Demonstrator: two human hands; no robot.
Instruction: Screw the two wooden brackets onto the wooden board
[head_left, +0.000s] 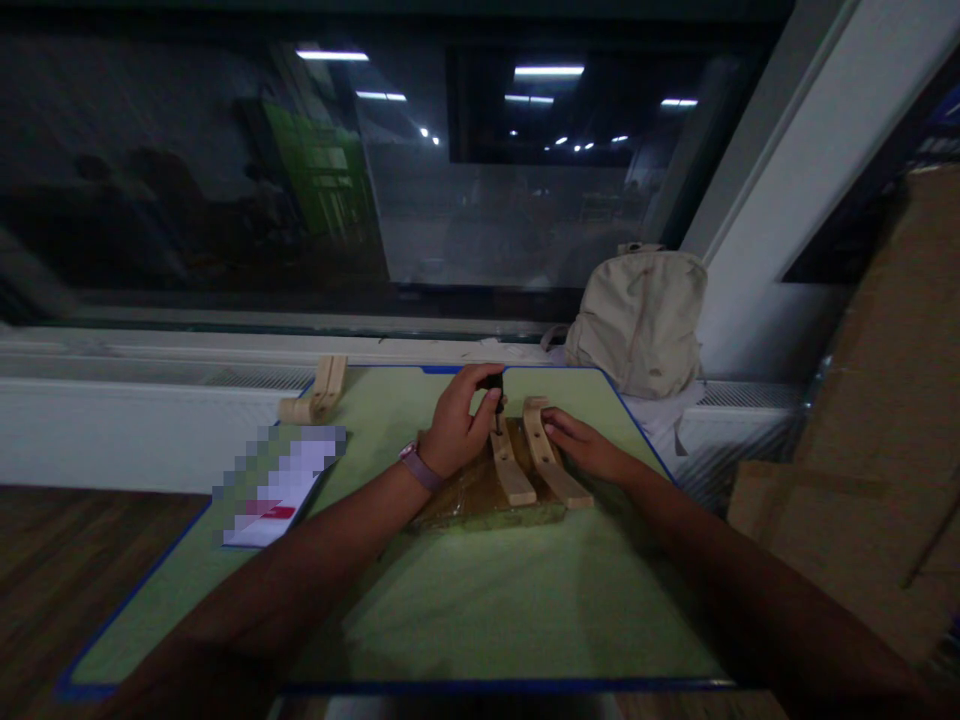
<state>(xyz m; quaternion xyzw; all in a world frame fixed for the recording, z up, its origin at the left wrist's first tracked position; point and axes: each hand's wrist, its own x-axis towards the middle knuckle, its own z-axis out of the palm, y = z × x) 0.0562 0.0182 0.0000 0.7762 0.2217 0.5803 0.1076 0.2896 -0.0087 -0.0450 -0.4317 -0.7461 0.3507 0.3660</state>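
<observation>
In the head view, my left hand point(451, 425) is closed around a small black-handled tool point(498, 384), its thin end pointing down at the left wooden piece point(514, 482). That piece is bent and has dark holes along it. Beside it lies a second bent wooden piece point(551, 468) with similar holes and an upturned far end. My right hand point(589, 447) grips its right edge near the far end with fingertips. Both pieces rest on a flat block wrapped in brown tape point(465, 503). The tool's exact kind is too dark to tell.
The green table point(525, 610) has a blue edge. At its far left stand more joined wooden parts point(324, 388), with a partly blurred paper sheet point(307, 490) nearer. A beige backpack point(637, 315) sits by the window at the back right. Cardboard point(817, 520) stands right.
</observation>
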